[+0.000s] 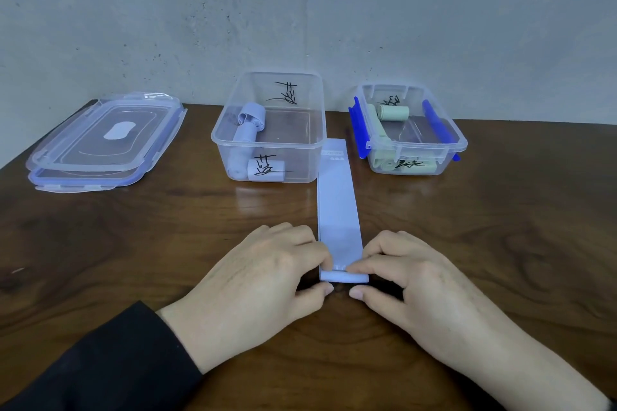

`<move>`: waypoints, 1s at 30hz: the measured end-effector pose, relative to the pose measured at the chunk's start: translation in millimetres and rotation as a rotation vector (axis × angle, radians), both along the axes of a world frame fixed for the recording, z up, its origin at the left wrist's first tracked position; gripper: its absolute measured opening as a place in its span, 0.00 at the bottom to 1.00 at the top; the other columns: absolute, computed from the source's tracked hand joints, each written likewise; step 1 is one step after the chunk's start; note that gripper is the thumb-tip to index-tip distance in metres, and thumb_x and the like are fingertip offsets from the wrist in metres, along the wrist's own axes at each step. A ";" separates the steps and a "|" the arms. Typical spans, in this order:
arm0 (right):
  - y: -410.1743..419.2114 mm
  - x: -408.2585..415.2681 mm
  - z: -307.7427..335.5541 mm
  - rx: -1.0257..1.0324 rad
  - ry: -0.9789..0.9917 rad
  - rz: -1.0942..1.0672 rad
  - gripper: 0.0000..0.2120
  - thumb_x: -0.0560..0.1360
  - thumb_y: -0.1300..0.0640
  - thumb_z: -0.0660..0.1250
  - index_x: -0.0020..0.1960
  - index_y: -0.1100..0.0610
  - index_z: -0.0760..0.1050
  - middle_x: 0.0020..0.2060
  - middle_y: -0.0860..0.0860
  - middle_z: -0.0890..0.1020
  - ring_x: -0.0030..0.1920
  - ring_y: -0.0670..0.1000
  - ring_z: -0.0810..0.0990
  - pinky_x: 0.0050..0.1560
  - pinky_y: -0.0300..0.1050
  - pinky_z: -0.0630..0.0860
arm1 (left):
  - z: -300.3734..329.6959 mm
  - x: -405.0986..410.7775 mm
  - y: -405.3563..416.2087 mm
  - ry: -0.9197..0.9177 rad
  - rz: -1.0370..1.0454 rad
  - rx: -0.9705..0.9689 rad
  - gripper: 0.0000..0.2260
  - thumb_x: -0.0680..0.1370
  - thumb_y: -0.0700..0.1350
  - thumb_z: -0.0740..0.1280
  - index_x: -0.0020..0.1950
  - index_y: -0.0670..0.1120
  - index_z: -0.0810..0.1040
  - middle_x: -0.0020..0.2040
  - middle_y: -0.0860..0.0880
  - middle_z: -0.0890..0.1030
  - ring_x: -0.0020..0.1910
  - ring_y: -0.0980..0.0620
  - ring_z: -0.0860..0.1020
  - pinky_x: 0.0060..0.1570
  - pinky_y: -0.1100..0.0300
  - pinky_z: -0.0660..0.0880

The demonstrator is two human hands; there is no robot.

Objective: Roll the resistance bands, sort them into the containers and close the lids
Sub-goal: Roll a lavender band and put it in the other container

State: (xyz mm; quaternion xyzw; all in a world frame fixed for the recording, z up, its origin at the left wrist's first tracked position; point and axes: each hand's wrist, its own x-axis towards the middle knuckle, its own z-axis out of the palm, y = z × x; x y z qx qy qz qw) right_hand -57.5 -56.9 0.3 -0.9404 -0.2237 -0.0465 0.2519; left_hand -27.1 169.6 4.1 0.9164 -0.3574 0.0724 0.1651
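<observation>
Pale lilac band [339, 203], sage-green rolls [394, 113], dark wood-grain table [133, 243].

Scrawled marks on both containers [269, 143] [410, 150] cannot be read.

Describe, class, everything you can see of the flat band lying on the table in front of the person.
The band is a pale lilac strip, smooth and matte, seemingly stretchy rubber. It lies flat on the brown table, running away from the person, its far end reaching between the two containers and bearing small faint print. The near end is turned over into a small first roll. The left hand and right hand pinch that roll from either side, fingers on top, thumbs at the near edge.
</observation>
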 end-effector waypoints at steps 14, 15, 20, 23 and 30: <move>0.8 -0.4 1.9 -0.022 -0.025 0.012 0.08 0.78 0.47 0.64 0.53 0.44 0.80 0.45 0.37 0.75 0.49 0.43 0.75 0.48 0.36 0.73 | 0.0 0.2 0.2 0.015 -0.009 0.017 0.12 0.78 0.58 0.57 0.50 0.57 0.79 0.43 0.59 0.74 0.42 0.58 0.71 0.44 0.56 0.74; 0.0 -0.3 1.9 -0.010 -0.018 0.003 0.06 0.77 0.46 0.65 0.52 0.43 0.79 0.45 0.37 0.75 0.49 0.43 0.75 0.48 0.36 0.73 | 0.3 0.1 -0.2 0.015 -0.007 0.015 0.12 0.78 0.58 0.57 0.49 0.57 0.79 0.43 0.59 0.74 0.42 0.58 0.71 0.43 0.56 0.73; -1.1 0.7 1.8 0.002 0.024 0.002 0.04 0.75 0.44 0.68 0.49 0.41 0.78 0.47 0.37 0.76 0.52 0.45 0.74 0.50 0.39 0.73 | 1.1 -0.7 -1.4 0.019 0.002 -0.013 0.11 0.79 0.56 0.57 0.48 0.57 0.78 0.43 0.59 0.73 0.41 0.57 0.70 0.42 0.56 0.72; -0.3 0.6 0.4 0.008 0.015 0.003 0.05 0.77 0.46 0.66 0.51 0.43 0.79 0.47 0.38 0.75 0.52 0.45 0.75 0.50 0.39 0.73 | 0.4 -1.1 -1.2 0.034 0.006 -0.024 0.10 0.77 0.58 0.58 0.50 0.57 0.76 0.44 0.60 0.73 0.42 0.58 0.71 0.44 0.56 0.73; -0.4 0.3 2.6 -0.002 0.014 0.010 0.07 0.78 0.47 0.65 0.53 0.43 0.80 0.46 0.37 0.74 0.51 0.45 0.75 0.51 0.37 0.72 | 0.3 -0.3 -0.6 0.028 0.009 -0.014 0.10 0.77 0.58 0.59 0.50 0.57 0.76 0.46 0.60 0.73 0.43 0.58 0.71 0.43 0.56 0.73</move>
